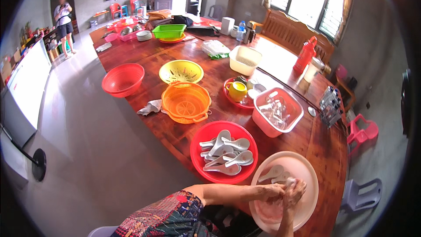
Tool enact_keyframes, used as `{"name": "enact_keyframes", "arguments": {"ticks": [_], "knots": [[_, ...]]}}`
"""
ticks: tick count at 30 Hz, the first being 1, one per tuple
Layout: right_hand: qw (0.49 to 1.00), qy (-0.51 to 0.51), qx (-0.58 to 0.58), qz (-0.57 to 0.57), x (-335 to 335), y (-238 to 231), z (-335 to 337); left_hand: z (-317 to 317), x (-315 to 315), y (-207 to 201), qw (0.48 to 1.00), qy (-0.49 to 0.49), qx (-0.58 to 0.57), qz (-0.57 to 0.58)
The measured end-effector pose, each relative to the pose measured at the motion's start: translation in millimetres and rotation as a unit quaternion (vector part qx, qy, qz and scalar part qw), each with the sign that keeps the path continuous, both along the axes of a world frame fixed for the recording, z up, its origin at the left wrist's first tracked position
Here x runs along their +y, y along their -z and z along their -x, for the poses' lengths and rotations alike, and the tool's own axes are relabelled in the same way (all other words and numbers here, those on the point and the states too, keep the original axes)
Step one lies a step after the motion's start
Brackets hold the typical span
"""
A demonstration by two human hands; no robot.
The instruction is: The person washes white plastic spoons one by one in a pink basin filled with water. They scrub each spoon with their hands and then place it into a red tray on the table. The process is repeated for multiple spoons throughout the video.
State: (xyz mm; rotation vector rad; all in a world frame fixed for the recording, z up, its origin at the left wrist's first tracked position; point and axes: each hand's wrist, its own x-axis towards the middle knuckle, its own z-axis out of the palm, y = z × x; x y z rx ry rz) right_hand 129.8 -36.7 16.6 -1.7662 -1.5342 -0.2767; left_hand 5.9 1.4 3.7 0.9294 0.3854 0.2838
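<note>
Both my hands are together over a wide pale pink basin (310,171) at the front right of the table. My left hand (272,192) reaches across from the left with its fingers closed. Against it, my right hand (294,192) is curled closed around something small and whitish, mostly covered by the fingers. White soup spoons (272,173) lie in the basin just beyond my hands. Left of it, a red basin (197,166) holds a pile of several white soup spoons (228,152).
Behind the spoons stand an orange colander (186,101), a yellow colander (181,71) and a pink tub (287,128) of clear glasses. A red bowl (123,80) sits at the table's left edge. A red flask (305,55) stands far right. A person (64,19) stands far left.
</note>
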Motion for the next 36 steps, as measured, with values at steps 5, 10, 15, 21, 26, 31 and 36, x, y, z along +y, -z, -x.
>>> {"name": "enact_keyframes", "arguments": {"ticks": [5, 10, 15, 21, 26, 31, 36], "knots": [[0.963, 0.026, 0.255, 0.077, 8.5, 36.8, -35.5, -6.1, 7.6, 28.1, 0.997, -0.064, -0.005, -0.039], [0.977, -0.046, 0.208, 0.026, -27.9, 6.6, 24.1, 3.3, 16.5, 6.4, 0.994, -0.099, 0.014, -0.052], [0.972, -0.053, 0.229, -0.013, -24.8, -18.8, 17.6, 6.5, 5.2, -16.4, 0.996, -0.061, 0.063, -0.016], [0.945, 0.048, 0.321, 0.040, 19.9, 7.6, -23.1, 6.0, 1.5, -15.6, 0.989, -0.008, 0.050, -0.137], [0.861, -0.013, 0.507, 0.038, 21.5, 17.0, -25.4, 1.9, 4.8, 17.8, 0.860, -0.174, 0.125, -0.464], [0.703, -0.064, 0.707, -0.045, 18.7, 10.9, -19.3, -0.4, 4.0, 8.2, 0.868, -0.189, 0.093, -0.450], [0.928, 0.086, 0.175, 0.318, -2.5, 3.9, -32.7, 9.7, 23.6, 0.3, 0.977, -0.085, 0.051, 0.187]]}}
